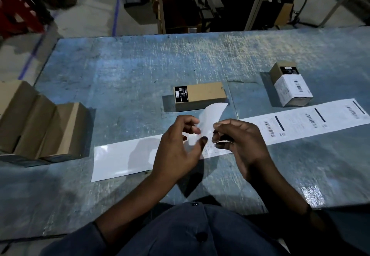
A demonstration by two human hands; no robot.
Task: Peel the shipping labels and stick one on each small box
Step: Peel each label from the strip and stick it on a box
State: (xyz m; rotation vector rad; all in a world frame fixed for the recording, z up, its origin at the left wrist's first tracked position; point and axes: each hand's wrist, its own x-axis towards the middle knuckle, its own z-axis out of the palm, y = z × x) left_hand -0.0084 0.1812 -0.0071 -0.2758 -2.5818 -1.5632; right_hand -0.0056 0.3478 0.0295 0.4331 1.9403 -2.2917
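Observation:
A long white label strip (300, 124) lies across the blue table, printed labels on its right part, bare glossy backing on its left. Over its middle, my left hand (178, 147) and my right hand (238, 137) both pinch a partly peeled label (212, 115) that curls upward, blank side showing. Just behind the hands lies a small brown box (202, 95) with a black sticker, no shipping label on it. At the right, another small box (290, 84) carries a white shipping label.
Three brown boxes (40, 127) stand side by side at the table's left edge. The worn blue table (140, 65) ends at a far edge, with dark shelving and floor beyond. My dark shirt fills the bottom.

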